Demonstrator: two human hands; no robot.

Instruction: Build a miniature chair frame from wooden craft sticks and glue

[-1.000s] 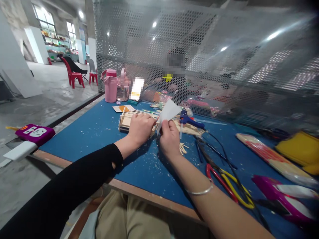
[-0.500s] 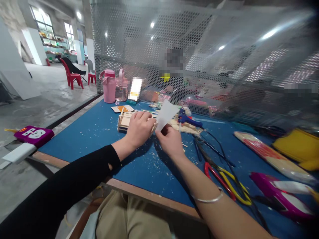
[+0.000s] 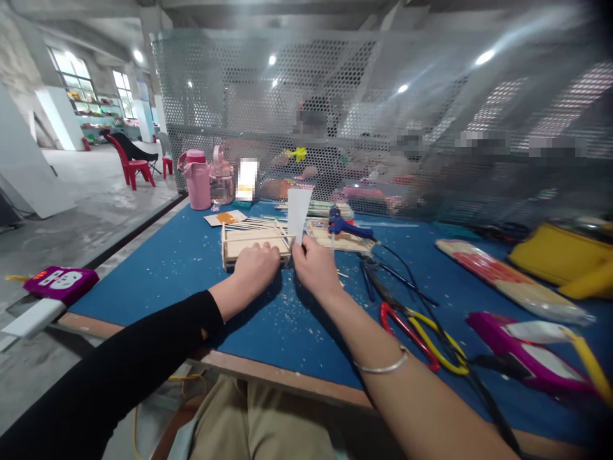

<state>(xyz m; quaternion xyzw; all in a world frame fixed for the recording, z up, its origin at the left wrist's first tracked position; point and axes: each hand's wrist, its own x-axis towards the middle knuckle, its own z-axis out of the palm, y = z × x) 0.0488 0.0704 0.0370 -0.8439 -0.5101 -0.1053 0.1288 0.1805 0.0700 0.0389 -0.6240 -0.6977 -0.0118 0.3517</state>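
My left hand [image 3: 255, 268] is curled against the near edge of a small wooden-stick frame [image 3: 249, 237] lying on the blue mat [image 3: 182, 268]. My right hand [image 3: 313, 268] pinches the bottom of a white paper strip [image 3: 299, 212], which stands upright just right of the frame. The two hands almost touch. A black sleeve covers my left arm; a thin silver bangle circles my right wrist.
A blue glue gun [image 3: 345, 226] lies behind my right hand on more stick panels. Red and yellow pliers [image 3: 421, 329] with black cables lie to the right, beyond them a magenta tool [image 3: 522, 351] and a yellow bag [image 3: 560, 259]. Pink bottles [image 3: 197, 179] stand at the back left. A person sits behind the mesh screen.
My left hand slid from on top of the frame to its near edge. My right hand turned the paper strip from slanted to upright. The view shifted.
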